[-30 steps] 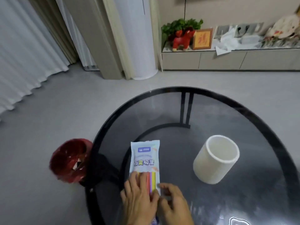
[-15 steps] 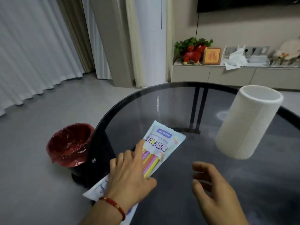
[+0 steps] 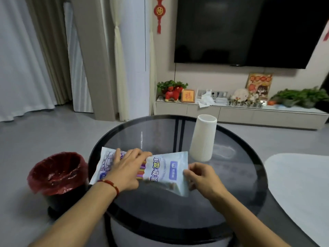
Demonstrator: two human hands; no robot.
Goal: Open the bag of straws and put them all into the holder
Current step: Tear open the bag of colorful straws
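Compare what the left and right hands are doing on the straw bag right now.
The left hand lies across the middle of the straw bag, fingers spread over the coloured straws; the right hand pinches the bag's right end at its edge. The left hand covers much of the bag; the right touches only the end. The left wrist wears a red bracelet; the right is bare. Both grip the same unopened-looking bag above the table.
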